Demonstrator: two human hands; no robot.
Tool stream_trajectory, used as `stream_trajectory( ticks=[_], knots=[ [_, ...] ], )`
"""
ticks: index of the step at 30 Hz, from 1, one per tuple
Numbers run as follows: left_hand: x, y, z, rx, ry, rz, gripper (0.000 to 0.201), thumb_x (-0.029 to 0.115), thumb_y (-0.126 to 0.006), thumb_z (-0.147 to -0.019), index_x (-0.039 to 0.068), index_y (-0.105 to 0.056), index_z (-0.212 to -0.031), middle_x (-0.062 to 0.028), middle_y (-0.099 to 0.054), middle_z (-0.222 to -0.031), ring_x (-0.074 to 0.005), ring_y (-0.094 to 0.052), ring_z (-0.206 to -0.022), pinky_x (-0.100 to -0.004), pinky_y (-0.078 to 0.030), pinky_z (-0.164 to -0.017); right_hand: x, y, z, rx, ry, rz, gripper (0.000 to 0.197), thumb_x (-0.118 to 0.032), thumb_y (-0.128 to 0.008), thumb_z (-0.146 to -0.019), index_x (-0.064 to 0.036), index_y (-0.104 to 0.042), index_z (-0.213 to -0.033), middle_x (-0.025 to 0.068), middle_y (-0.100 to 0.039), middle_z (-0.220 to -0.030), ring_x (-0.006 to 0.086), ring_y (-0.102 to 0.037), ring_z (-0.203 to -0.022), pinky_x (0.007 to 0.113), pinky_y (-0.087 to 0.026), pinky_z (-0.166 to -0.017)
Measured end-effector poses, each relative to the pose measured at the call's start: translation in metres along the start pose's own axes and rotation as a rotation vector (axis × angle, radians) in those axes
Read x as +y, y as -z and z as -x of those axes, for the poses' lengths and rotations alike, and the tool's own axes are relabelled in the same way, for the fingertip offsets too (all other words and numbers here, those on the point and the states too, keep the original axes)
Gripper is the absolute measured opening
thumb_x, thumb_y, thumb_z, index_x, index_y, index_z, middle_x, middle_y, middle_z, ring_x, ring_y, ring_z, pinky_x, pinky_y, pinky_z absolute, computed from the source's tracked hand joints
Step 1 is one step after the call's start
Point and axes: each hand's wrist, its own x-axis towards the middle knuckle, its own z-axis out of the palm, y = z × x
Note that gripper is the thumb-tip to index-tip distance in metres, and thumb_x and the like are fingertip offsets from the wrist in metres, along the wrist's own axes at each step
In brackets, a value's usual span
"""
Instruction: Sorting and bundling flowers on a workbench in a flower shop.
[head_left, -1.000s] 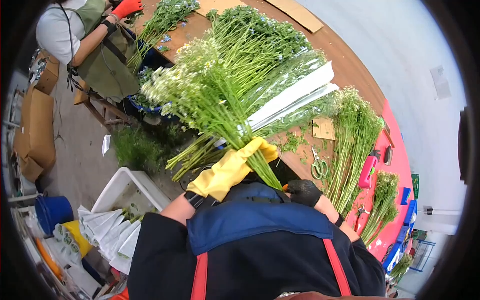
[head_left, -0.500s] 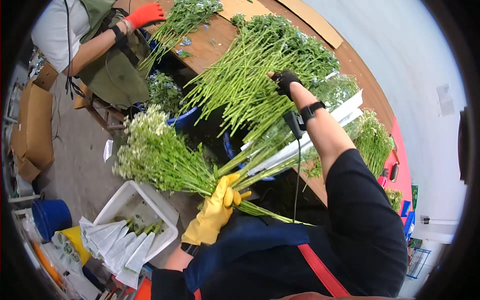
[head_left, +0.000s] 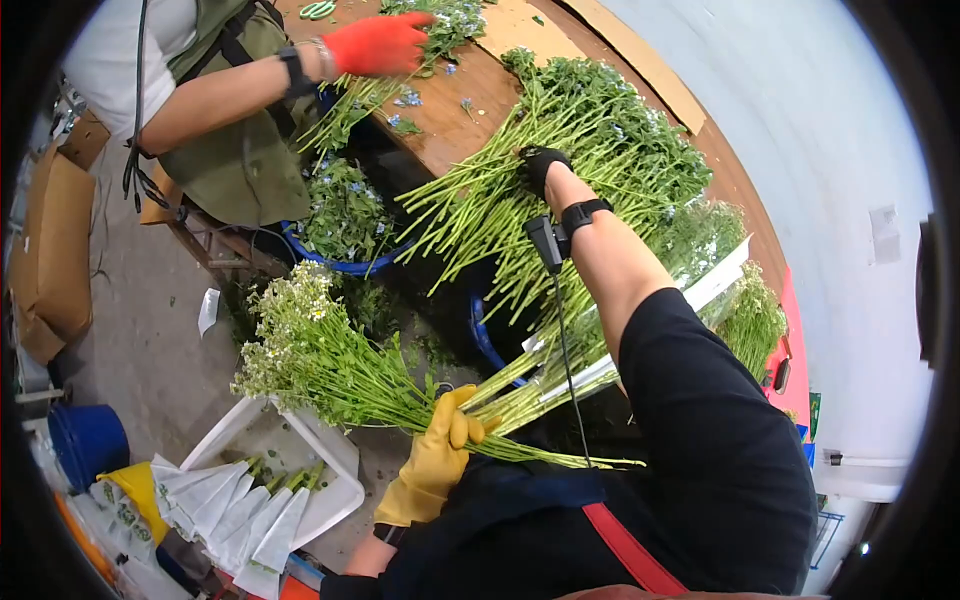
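Observation:
My left hand (head_left: 440,445), in a yellow rubber glove, is closed round the stems of a bunch of small white flowers (head_left: 330,345). The flower heads point left and the stem ends stick out to the right. My right hand (head_left: 543,170), in a black glove, reaches into the big pile of green stems with small blue flowers (head_left: 630,130) on the table. Its fingers are hidden by the hand and the stems. Beside my right forearm lies a wrapped bunch (head_left: 700,290) with a white paper or plastic edge.
A co-worker's red-gloved hand (head_left: 375,45) is over more blue flowers at the wooden table (head_left: 445,140). Blue buckets (head_left: 370,265) stand below the table edge. At lower left a white tub (head_left: 345,495) holds paper-wrapped bunches (head_left: 230,510). Green scissors (head_left: 318,10) lie at the far edge.
My right hand has moved left and down into the stem pile. The co-worker's red-gloved hand has moved right. My left hand keeps its hold on the white flowers.

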Motion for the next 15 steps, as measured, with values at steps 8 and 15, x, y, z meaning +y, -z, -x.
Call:
stream_trajectory(
  ticks=[8,15],
  knots=[
    [-0.003,0.006,-0.009,0.283,0.240,0.490,0.034,0.025,-0.047,-0.100,-0.005,-0.052,-0.116,0.0014,-0.032,-0.065,-0.0132,-0.044,-0.063,-0.0488,-0.050,-0.093,-0.030,-0.021,0.027,-0.008,0.277,1.834,0.033,-0.031,-0.061,-0.078,-0.0196,-0.070,-0.108,0.0070,-0.067,-0.114,0.0271,-0.066,-0.098,0.039,-0.054,-0.079],
    [0.025,-0.004,-0.029,0.267,0.357,0.406,0.039,0.032,-0.051,-0.098,-0.004,-0.054,-0.115,0.0015,-0.032,-0.061,-0.0146,-0.045,-0.065,-0.0508,-0.049,-0.092,0.066,0.088,-0.020,0.267,0.799,0.695,0.014,-0.020,-0.061,-0.084,-0.0117,-0.066,-0.094,0.0043,-0.066,-0.085,0.0212,-0.061,-0.070,0.038,-0.053,-0.067]
  ],
)
